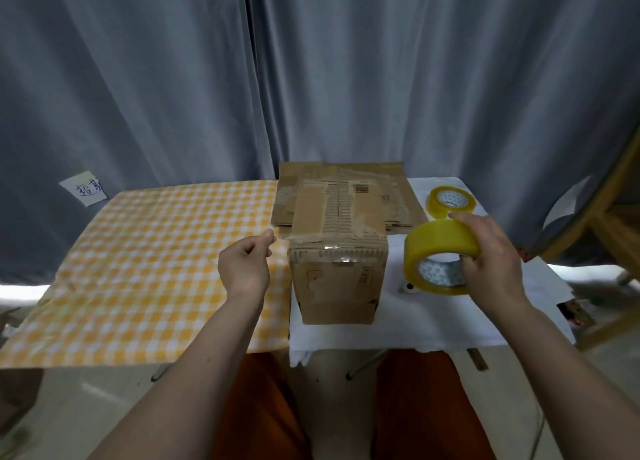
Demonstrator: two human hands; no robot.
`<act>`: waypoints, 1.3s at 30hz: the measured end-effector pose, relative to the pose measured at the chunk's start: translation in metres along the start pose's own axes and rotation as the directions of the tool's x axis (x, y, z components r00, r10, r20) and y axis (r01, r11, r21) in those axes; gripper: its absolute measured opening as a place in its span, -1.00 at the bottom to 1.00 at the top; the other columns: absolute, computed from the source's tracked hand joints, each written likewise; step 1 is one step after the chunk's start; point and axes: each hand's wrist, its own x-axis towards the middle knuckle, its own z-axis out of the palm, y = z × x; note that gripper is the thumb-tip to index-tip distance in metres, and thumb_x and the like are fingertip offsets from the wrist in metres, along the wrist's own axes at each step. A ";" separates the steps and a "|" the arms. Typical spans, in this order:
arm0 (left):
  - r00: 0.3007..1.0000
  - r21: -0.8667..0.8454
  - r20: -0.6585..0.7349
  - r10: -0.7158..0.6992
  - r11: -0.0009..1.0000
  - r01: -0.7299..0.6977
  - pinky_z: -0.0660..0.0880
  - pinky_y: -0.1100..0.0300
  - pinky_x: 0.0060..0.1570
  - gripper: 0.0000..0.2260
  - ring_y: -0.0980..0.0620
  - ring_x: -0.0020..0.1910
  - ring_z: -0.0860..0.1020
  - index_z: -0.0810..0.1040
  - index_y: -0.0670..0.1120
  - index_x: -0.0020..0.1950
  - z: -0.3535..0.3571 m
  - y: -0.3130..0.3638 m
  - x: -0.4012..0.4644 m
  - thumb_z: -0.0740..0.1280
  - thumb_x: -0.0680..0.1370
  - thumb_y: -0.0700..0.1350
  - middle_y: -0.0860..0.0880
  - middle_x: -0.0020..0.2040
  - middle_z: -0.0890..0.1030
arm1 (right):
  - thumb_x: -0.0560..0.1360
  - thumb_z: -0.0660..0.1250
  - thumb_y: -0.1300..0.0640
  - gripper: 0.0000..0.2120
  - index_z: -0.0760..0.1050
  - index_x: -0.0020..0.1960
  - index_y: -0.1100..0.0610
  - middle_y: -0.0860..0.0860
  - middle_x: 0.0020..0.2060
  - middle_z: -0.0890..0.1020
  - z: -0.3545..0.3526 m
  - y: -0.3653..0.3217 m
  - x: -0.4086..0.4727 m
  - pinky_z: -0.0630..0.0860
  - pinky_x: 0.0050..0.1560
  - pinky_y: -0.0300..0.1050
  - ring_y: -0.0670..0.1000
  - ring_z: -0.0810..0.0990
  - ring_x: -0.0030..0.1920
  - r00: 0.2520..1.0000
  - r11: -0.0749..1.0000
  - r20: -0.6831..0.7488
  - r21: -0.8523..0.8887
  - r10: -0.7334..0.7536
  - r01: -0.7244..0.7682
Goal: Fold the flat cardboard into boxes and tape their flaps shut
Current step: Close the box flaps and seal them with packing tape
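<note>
Head view looks down over a folded cardboard box (337, 279) standing on the white-covered part of the bench (398, 328), flaps closed on top, with a shiny strip of clear tape over its near top edge. Behind it and touching its far side lies a stack of flat cardboard (398, 196), worn and patched with old tape.

The right hand (491, 251) grips a yellow tape roll (440, 255), fingers curled over the rim and into the core, holding it up just beside the box's right side. The left hand (247, 265) hovers near the box's left top corner, thumb and forefinger pressed together; whether they pinch a tape end I cannot tell. A second tape roll (450, 199) rests on the bench further back.

From where I stand, the box looks light and empty, so it would likely slide on the cloth if tugged. Its torn, ridged skin suggests soft walls that dent under a squeeze; a flat palm on top seems the safer hold. The roll is stiff and easy to hold through its core, though its tape will cling to anything.
</note>
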 end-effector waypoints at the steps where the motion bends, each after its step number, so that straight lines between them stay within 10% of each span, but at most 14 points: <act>1: 1.000 0.014 -0.001 0.001 1.000 -0.001 0.41 0.29 -0.27 -0.74 0.22 -0.24 0.56 0.62 0.09 -0.39 0.002 -0.002 0.002 0.41 0.51 0.03 0.11 -0.40 0.60 | 0.27 0.25 0.54 -0.38 0.46 0.27 0.18 0.20 0.15 0.49 0.002 0.003 0.001 0.44 0.07 0.11 0.25 0.45 0.17 1.000 1.000 0.011 -0.016 -0.012 0.012; 12: 0.988 -0.020 0.050 -0.149 0.988 0.150 0.37 0.49 -0.44 -0.59 0.30 -0.51 0.46 0.44 -0.10 -0.50 0.028 -0.029 -0.011 0.38 0.55 -0.10 0.13 -0.58 0.45 | 0.35 0.30 0.47 -0.40 0.36 0.33 0.12 0.19 0.07 0.44 0.048 0.031 -0.002 0.42 -0.02 0.04 0.25 0.44 0.09 0.986 0.995 0.157 -0.085 0.056 -0.043; 19: 0.973 0.326 0.166 -0.160 0.940 0.099 0.50 0.07 -0.20 -0.75 -0.02 -0.22 0.58 0.41 -0.07 0.27 0.030 -0.030 -0.010 0.21 0.62 -0.02 -0.05 -0.25 0.61 | 0.34 0.32 0.47 -0.43 0.39 0.30 0.15 0.20 0.06 0.45 0.046 0.027 0.003 0.42 -0.02 0.03 0.25 0.44 0.08 0.984 0.996 0.177 -0.092 0.019 -0.002; 23: 0.940 0.719 0.277 -0.199 0.692 -0.065 0.53 0.06 -0.03 -0.65 -0.08 0.05 0.58 0.37 -0.09 0.37 0.016 -0.026 0.001 0.23 0.60 -0.03 -0.09 0.13 0.60 | 0.38 0.30 0.44 -0.42 0.35 0.35 0.11 0.18 0.11 0.44 0.041 0.033 0.000 0.39 0.01 0.01 0.22 0.42 0.13 0.978 0.996 0.200 -0.084 0.060 -0.044; 26: 0.981 0.428 0.136 0.142 0.884 -0.187 0.42 0.23 0.11 -0.64 0.01 0.18 0.52 0.40 -0.16 0.40 0.007 -0.024 -0.008 0.15 0.59 -0.27 -0.05 0.26 0.53 | 0.37 0.30 0.43 -0.41 0.35 0.35 0.10 0.17 0.13 0.43 0.042 0.030 -0.004 0.39 0.05 0.00 0.21 0.41 0.16 0.969 0.998 0.240 -0.032 0.053 -0.047; 29: 0.890 0.282 0.227 0.395 0.848 -0.449 0.39 0.35 0.01 -0.72 0.18 0.00 0.49 0.49 -0.13 0.31 0.024 -0.009 -0.027 0.13 0.65 -0.18 0.08 0.07 0.55 | 0.37 0.28 0.42 -0.43 0.37 0.34 0.10 0.19 0.12 0.43 0.044 0.024 -0.003 0.39 0.06 0.03 0.23 0.40 0.17 0.963 0.999 0.266 0.002 0.051 -0.054; 34: 0.905 0.494 0.405 0.126 0.803 -0.333 0.31 0.22 -0.05 -0.56 -0.01 0.14 0.50 0.14 0.02 0.56 0.040 0.003 -0.013 0.02 0.68 0.02 0.00 0.25 0.53 | 0.43 0.35 0.32 -0.49 0.38 0.33 0.03 0.16 0.14 0.45 0.041 0.015 0.001 0.39 0.03 -0.03 0.20 0.44 0.16 0.943 0.991 0.320 0.063 0.090 -0.116; 39: 0.833 0.528 0.549 0.073 0.742 -0.412 0.33 0.10 0.28 -0.61 -0.08 0.42 0.35 0.26 0.02 0.52 0.035 0.029 0.033 0.08 0.67 -0.04 -0.04 0.47 0.37 | 0.38 0.48 0.16 -0.48 0.39 0.29 0.02 0.08 0.18 0.48 0.038 -0.002 -0.011 0.42 0.10 -0.04 0.12 0.47 0.17 0.897 0.979 0.442 0.184 0.003 -0.093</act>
